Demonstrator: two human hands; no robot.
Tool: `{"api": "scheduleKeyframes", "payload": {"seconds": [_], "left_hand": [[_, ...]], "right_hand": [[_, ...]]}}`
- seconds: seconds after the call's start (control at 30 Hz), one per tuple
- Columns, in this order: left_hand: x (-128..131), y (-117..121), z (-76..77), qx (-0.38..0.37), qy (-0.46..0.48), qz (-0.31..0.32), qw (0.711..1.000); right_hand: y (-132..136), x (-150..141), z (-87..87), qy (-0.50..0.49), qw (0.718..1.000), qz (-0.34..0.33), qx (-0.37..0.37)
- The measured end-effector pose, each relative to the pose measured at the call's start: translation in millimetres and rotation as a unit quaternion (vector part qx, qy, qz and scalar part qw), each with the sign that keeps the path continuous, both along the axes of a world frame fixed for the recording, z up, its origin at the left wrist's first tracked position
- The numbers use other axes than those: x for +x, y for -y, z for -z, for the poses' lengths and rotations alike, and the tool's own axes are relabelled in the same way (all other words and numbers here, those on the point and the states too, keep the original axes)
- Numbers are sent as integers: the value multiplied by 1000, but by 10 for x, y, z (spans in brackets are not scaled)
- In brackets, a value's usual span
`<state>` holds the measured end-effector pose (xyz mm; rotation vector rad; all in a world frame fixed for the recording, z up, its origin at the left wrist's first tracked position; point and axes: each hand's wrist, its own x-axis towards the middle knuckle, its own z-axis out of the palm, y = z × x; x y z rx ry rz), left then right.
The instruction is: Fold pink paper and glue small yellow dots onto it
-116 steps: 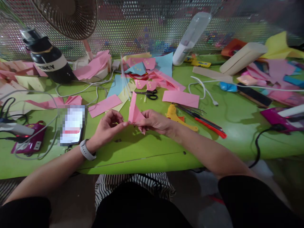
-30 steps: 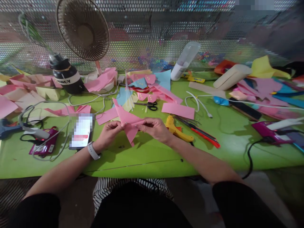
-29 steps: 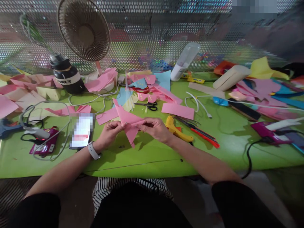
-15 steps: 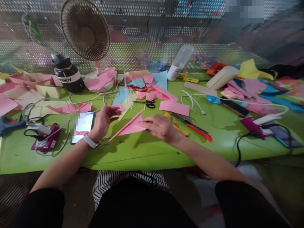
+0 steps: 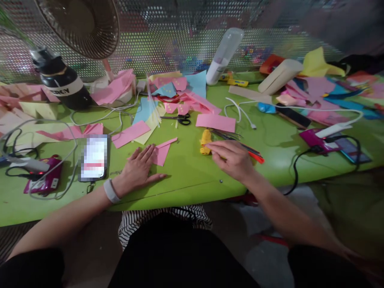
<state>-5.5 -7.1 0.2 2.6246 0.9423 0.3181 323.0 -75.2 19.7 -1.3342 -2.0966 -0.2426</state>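
My left hand (image 5: 139, 166) lies flat on the green table, fingers stretched over a folded pink paper (image 5: 162, 155). The paper's right part shows beyond the fingertips, and the rest is covered. To the right, my right hand (image 5: 232, 158) is closed, thumb and fingertips pinching the side of a small yellow tool (image 5: 205, 141). Its exact kind I cannot make out. Just behind that hand lie a red and black cutter knife (image 5: 255, 155) and a pink paper strip (image 5: 215, 122). Black-handled scissors (image 5: 183, 119) rest farther back, near another pink strip (image 5: 131, 134).
A phone (image 5: 94, 158) and a magenta power block (image 5: 48, 176) with cables lie at left. Behind stand a black bottle (image 5: 61, 80), a fan (image 5: 82, 24) and a tilted clear bottle (image 5: 225, 56). Another magenta block (image 5: 318, 140) and coloured scraps are at right.
My right hand has let go of the pink paper and closed at the yellow tool. My left hand has come down flat onto the paper, which now lies on the table. The view has shifted.
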Motion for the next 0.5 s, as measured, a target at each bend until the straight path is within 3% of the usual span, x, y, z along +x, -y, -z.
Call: {"api": "scheduleKeyframes", "payload": {"seconds": [0.13, 0.3, 0.4, 0.5], "left_hand": [[-32, -45, -17, 32, -17, 7, 999], [-120, -101, -121, 90, -67, -9, 994], [-168, -121, -156, 107, -98, -14, 989], [-191, -125, -182, 119, -127, -16, 985]], "right_hand": [[54, 360, -4, 14, 991, 127, -29], [175, 843, -117, 79, 940, 293, -157], [232, 968, -149, 77, 914, 328, -225], [228, 931, -161, 59, 917, 313, -240]]}}
